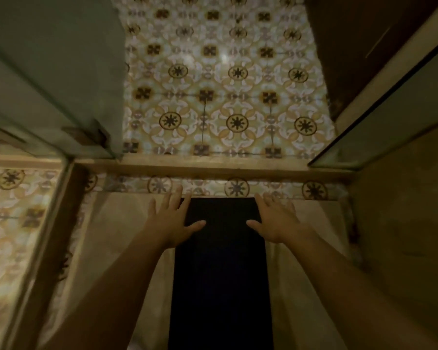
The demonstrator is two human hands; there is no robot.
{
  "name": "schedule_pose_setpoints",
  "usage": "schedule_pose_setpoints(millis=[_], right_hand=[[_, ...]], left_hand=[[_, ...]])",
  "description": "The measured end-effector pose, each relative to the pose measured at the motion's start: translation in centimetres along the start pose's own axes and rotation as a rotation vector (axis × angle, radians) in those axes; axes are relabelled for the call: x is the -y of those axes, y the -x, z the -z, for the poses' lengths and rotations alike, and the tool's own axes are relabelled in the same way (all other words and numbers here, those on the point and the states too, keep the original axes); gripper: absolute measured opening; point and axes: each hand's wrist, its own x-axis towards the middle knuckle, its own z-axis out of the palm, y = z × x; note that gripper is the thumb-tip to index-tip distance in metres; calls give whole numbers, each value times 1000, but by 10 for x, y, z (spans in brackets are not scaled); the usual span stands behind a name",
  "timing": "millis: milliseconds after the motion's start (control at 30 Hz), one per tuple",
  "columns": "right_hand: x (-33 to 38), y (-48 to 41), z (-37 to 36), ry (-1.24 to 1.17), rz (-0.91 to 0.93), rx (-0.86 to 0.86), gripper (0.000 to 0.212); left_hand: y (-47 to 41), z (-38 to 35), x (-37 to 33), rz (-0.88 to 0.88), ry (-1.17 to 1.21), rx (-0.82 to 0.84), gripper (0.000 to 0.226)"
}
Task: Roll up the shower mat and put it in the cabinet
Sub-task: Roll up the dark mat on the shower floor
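Patterned tile (220,102) filled the upper middle of the frame, with a raised curb (213,168) running across the centre. Below it the mat (220,274) was laid flat and fully unrolled, running down to the bottom edge. Left hand (171,221) and right hand (276,221) were spread open at its top corners, nothing gripped yet. So pretty much zero progress: rolling wasn't started, and no cabinet could be made out for sure.

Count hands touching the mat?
2. Left hand lies spread over the dark mat's far left corner; right hand over its far right corner. Actual contact is hard to confirm.
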Motion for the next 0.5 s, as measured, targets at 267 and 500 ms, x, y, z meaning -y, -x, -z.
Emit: schedule_pose_setpoints(millis=[267, 500], right_hand=[[-26, -141, -100, 64, 209, -151, 72], [-28, -129, -95, 117, 339, -470, 36]], left_hand=[[-145, -115, 28, -41, -134, 2, 88], [-132, -114, 38, -247, -56, -390, 47]])
